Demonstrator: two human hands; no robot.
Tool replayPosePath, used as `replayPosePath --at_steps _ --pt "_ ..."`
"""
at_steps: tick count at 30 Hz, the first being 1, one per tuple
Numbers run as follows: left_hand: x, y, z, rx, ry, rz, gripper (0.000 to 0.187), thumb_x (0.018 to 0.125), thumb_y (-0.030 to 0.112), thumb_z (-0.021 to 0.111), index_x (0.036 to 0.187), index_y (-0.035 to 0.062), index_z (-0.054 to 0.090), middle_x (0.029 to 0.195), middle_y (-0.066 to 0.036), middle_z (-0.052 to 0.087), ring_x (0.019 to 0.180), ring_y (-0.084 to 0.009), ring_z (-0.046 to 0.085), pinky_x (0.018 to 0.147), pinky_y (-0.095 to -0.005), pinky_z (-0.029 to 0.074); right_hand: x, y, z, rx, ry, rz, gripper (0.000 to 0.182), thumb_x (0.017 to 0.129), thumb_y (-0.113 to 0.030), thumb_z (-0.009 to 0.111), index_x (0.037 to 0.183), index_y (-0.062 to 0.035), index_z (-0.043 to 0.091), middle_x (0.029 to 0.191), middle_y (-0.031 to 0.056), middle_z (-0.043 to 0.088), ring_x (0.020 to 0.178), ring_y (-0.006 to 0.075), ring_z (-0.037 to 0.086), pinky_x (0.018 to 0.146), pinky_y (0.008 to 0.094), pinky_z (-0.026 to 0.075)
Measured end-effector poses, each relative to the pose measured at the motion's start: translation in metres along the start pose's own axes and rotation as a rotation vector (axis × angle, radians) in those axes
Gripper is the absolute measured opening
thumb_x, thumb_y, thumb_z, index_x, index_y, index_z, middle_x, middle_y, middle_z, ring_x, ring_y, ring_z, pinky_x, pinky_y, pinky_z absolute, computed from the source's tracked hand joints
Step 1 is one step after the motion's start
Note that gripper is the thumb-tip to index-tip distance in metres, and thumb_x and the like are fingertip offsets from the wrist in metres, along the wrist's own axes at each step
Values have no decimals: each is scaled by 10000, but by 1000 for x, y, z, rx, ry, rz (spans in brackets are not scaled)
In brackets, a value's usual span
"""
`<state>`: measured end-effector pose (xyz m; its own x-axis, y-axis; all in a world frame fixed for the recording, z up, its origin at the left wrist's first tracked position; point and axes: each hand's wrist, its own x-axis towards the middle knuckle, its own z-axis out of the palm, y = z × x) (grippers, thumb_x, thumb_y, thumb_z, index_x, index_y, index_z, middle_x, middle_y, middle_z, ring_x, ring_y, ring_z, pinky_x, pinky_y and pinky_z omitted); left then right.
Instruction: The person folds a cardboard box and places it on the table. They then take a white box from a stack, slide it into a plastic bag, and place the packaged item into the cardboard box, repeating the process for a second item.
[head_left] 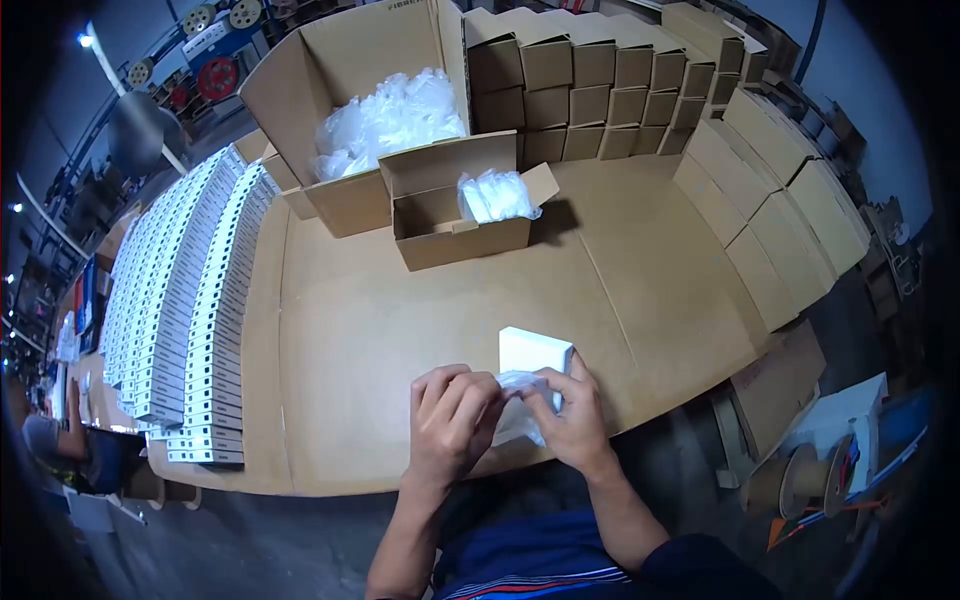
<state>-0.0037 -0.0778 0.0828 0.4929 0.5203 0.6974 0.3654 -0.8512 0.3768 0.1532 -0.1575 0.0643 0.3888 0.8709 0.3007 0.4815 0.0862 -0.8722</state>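
Near the table's front edge, my left hand is closed on the edge of a clear plastic bag. My right hand pinches the same bag from the other side and also supports a small white box whose top shows above the fingers. How far the box is inside the bag, I cannot tell. Farther back on the table, an open cardboard box holds several wrapped white items in its right part. Behind it, a large open carton is full of crumpled clear plastic bags.
Long stacks of white labelled boxes line the left side of the table. Rows of brown cardboard boxes stand at the back, with more at the right. Another person is at the far left. Cable spools lie at lower right.
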Motion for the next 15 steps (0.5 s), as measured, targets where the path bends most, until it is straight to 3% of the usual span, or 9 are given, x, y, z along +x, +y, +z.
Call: replayPosePath --at_steps 4,6,8,11,14,15 --pt "-5 -3 -5 -87 -100 -240 149 918 46 714 959 53 571 843 -97 684 805 -250 668 797 -379 437 -7 -3 -8 -87 -22 -32 204 875 -105 770 1014 38 727 1085 256 597 966 407 641 829 445 518" --pt "-4 -8 -8 -149 -185 -408 102 1005 56 587 1039 7 504 712 -175 630 671 -397 629 704 -431 470 -11 1 -11 -86 -50 -44 207 881 -113 768 1014 39 724 1107 270 590 977 420 638 837 447 518" --pt "7 -2 -21 -310 -320 -630 97 1020 55 561 1050 -3 489 720 -196 623 699 -418 618 678 -453 477 -13 -3 -15 -100 -114 -43 158 932 -106 704 972 48 700 1115 272 575 958 421 628 839 449 511" --pt "13 -5 -31 -297 -425 -704 172 1008 82 602 1092 -2 478 734 -184 646 730 -344 666 694 -408 509 -15 -2 -20 -95 -197 -21 182 979 -127 645 943 48 681 1120 274 560 952 409 613 852 442 496" --pt "-10 -33 -17 -725 -188 -457 294 964 91 675 1155 3 469 789 -143 673 750 -239 697 706 -370 538 -15 13 -22 16 -235 42 252 1028 -172 591 935 49 670 1120 258 549 959 373 602 870 420 482" --pt "-9 -33 -14 -835 -101 -410 368 935 91 715 1189 9 462 866 -98 675 774 -154 689 703 -302 539 -14 14 -22 94 -237 88 274 1039 -189 580 940 50 670 1116 248 547 967 357 600 880 409 479"
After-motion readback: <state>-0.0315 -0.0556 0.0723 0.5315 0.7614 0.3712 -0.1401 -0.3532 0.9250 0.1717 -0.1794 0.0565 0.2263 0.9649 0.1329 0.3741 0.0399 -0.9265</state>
